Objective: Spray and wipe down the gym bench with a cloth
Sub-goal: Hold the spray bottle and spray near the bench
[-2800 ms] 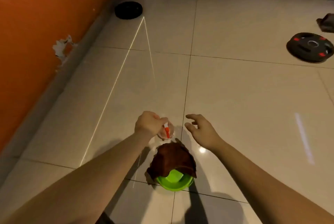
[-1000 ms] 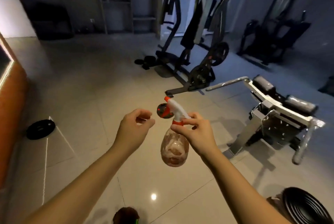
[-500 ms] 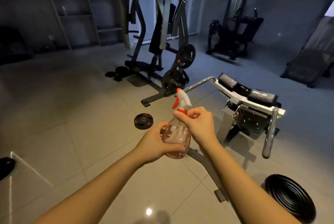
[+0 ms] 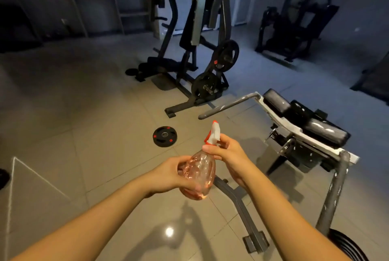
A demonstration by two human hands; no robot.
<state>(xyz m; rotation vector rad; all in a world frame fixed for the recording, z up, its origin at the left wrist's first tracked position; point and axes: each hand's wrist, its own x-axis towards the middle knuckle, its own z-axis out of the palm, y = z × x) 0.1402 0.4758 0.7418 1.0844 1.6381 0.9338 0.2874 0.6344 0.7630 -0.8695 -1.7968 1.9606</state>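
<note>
- Two bare hands met in front of the person, above the tiled floor (image 4: 94, 126), and shared one spray bottle (image 4: 200, 174).
- The left hand (image 4: 168, 173) cupped the bottle's clear, pinkish belly from the left. Its grip was curled round the plastic, and the fingers showed faintly through it.
- The right hand (image 4: 229, 155) took the bottle higher up. Its grip pinched the neck, with thumb and fingers curled round the red collar just beneath the white spray head (image 4: 214, 134).
- The spray head's red-tipped nozzle pointed up and away from the person.
- The bottle hung in the air, roughly upright with a slight lean. It was clear of the floor, to the left of the gym bench (image 4: 305, 122) and apart from it.
- The gym bench stood on the right, with black pads on a white and grey metal frame. A grey bar jutted out to its left, and a grey base rail (image 4: 242, 208) ran across the floor under the hands.
- One black weight plate (image 4: 164, 136) with red marks lay flat on the floor beyond the bottle, a little to the left.
- A dark plate-loaded machine (image 4: 195, 39) rose behind it, with round plates mounted low on its frame.
- Another dark machine (image 4: 294, 23) stood near the far wall on the right.
- A ribbed black disc (image 4: 349, 246) lay by the bench's near leg, cut off by the picture's edge.
</note>
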